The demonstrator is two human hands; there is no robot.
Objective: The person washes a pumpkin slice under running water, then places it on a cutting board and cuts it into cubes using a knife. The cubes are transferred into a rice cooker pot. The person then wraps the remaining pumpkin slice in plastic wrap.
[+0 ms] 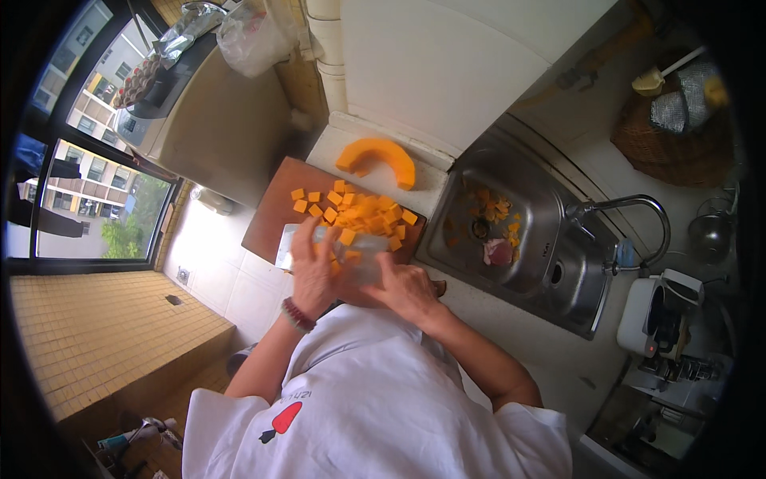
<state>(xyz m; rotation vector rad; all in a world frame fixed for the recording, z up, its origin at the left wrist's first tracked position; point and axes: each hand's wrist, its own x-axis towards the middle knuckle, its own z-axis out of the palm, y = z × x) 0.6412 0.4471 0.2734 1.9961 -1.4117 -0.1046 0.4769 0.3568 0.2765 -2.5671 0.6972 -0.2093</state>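
Note:
In my right hand (410,287) is what looks like a broad cleaver, its wooden handle end (441,288) showing past my palm. Its pale, shiny blade (371,272) lies roughly flat over the near side of a brown cutting board (266,224), blurred by motion. A few orange pumpkin cubes (347,237) are on or against the blade. My left hand (312,269), with a beaded bracelet at the wrist, reaches across the blade with fingers apart; what its fingertips touch is unclear. Beyond it, a heap of pumpkin cubes (368,209) covers the board. A curved pumpkin slice (383,157) rests behind the board.
To the right is a steel sink (532,161) with orange scraps (494,206) and a pinkish piece (498,251) in it. A curved faucet (655,209) stands beyond. A large appliance (227,126) stands at the left, near the window. A white wall (431,72) rises behind.

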